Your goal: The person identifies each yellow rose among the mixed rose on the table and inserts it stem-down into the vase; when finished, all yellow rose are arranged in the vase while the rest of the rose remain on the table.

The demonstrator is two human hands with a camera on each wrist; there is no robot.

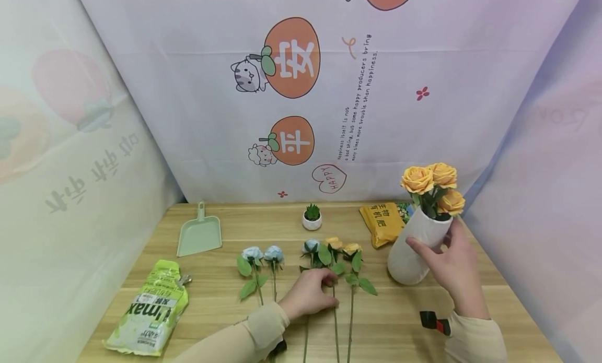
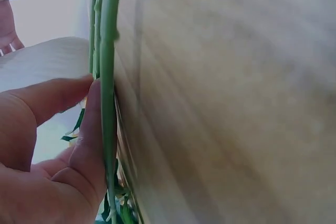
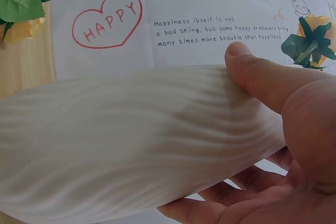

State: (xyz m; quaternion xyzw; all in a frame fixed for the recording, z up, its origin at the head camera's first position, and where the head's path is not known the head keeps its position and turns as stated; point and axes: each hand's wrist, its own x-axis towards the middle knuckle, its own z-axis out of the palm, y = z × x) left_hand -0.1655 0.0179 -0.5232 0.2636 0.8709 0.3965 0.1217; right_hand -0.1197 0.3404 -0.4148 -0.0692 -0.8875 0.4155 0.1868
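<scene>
a white vase (image 1: 407,258), tilted near the table's (image 1: 211,295) right edge, holds three yellow roses (image 1: 417,180); a small white pot (image 1: 312,222) at the back edge holds a green succulent (image 1: 312,212). the right hand (image 1: 456,269) grips the vase, thumb and fingers around it. well in from the right edge, the left hand (image 1: 310,295) pinches the stem of a loose yellow rose (image 1: 334,242) (one more yellow and three blue roses (image 1: 274,254) lie nearby). only the left-wrist view shows thumb and forefinger tips meeting at the stem; the right-wrist view reveals the vase's wavy ridges.
</scene>
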